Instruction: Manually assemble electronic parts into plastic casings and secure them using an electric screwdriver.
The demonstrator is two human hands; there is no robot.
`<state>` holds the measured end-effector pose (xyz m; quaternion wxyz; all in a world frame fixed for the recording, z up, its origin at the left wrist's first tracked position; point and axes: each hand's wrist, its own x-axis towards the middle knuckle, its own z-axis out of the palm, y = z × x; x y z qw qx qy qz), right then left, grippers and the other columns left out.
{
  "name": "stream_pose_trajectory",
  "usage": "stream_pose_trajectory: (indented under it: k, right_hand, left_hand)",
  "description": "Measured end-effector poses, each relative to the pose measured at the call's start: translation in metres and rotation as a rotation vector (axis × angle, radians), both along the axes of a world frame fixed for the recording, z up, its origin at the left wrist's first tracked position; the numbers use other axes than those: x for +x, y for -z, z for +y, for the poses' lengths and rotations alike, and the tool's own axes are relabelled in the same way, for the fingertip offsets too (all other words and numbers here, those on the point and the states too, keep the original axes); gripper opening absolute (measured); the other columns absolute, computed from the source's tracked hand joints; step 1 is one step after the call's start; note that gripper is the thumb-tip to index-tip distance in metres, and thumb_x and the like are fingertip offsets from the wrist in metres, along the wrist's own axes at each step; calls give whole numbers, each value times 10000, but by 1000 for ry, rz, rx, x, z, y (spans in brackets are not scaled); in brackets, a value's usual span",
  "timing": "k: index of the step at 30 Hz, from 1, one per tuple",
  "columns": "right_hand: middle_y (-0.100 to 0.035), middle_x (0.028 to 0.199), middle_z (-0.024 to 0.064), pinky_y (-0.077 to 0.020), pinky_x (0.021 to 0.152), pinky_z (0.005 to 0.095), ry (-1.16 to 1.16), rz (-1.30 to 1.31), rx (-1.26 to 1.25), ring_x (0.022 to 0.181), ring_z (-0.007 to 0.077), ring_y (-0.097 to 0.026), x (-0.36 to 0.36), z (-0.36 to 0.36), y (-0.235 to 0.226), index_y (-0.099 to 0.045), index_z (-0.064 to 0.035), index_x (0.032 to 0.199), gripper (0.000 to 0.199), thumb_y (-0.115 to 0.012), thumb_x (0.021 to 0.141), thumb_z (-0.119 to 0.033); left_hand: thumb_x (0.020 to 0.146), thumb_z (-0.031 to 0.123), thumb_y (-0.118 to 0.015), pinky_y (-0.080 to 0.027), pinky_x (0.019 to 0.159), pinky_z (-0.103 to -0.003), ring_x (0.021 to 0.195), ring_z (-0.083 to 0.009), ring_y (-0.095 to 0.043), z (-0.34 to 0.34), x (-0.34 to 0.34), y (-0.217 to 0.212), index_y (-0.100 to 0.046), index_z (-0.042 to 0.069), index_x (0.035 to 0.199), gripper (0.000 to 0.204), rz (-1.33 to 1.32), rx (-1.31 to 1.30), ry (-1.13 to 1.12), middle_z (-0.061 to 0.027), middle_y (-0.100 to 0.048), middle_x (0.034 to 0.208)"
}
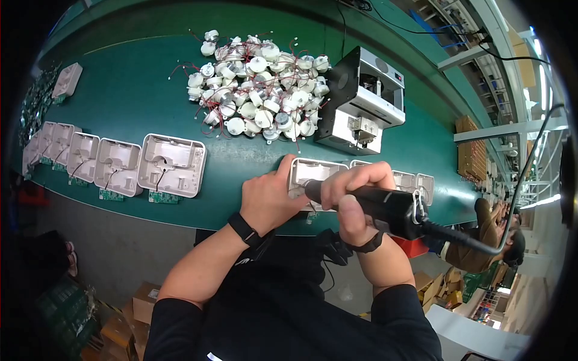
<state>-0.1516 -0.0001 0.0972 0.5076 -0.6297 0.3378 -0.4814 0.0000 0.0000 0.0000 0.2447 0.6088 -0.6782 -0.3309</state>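
A black corded electric screwdriver (385, 207) is wrapped in the fingers of my right hand (355, 198), its tip pointing left and down into an open white plastic housing (316, 169). My left hand (271, 195) grips the left side of that housing, thumb near the front edge and index finger along the wall. Part of a green circuit board (311, 216) shows at its front edge. The screwdriver's tip and whatever it touches inside are hidden. More white housings (404, 178) stand in line to the right, partly behind my right hand.
A heap of round white-and-silver parts with red wires (259, 90) lies beyond my hands. Right of it stands a black-and-silver screw feeder (361, 102). White housings with circuit boards (171, 165) line the left of the green table (241, 157). The screwdriver's cord (518, 198) loops up at right.
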Motion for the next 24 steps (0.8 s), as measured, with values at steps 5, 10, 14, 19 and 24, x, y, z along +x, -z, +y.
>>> stream_pose_trajectory:
  k: [5, 10, 14, 19, 24]
  right_hand:
    - [-555, 784, 79, -516, 711, 358, -12, 107, -57, 695, 183, -568, 7, 5, 4, -394, -95, 1060, 300, -658, 921, -122]
    - [-558, 789, 77, -513, 692, 354, 28, 126, -65, 684, 182, -567, 2, 6, -1, -398, -86, 1085, 315, -662, 915, -111]
    - [-563, 786, 81, -508, 660, 352, 85, -175, -77, 669, 185, -569, -1, 29, -25, -413, -80, 1094, 320, -671, 907, -116]
    - [-559, 757, 84, -494, 610, 344, 51, -344, -57, 634, 192, -565, -36, 71, -38, -442, -69, 1071, 299, -678, 892, -110]
    - [-552, 732, 82, -488, 601, 333, 293, -311, -38, 620, 185, -564, -82, 112, -6, -458, -61, 1052, 270, -668, 884, -80]
  left_hand:
    - [761, 480, -777, -557, 622, -479, 717, -370, -717, 3, 5, 4, -492, 108, 1315, 726, -2, -31, -11, -177, -719, 783]
    - [767, 511, -772, -556, 628, -483, 731, -375, -720, 2, 0, -2, -491, 92, 1313, 743, -24, 7, 0, -187, -728, 808]
    - [782, 550, -760, -556, 656, -491, 761, -391, -720, -1, -3, -3, -474, 75, 1353, 795, -19, -1, 27, -198, -733, 829]
    - [806, 591, -738, -554, 711, -504, 808, -412, -718, -2, -8, -11, -434, 63, 1427, 870, -117, 13, 43, -214, -733, 851]
    - [815, 600, -731, -550, 745, -510, 853, -424, -715, -1, -31, -11, -413, 61, 1453, 894, -173, 1, 120, -226, -735, 893]
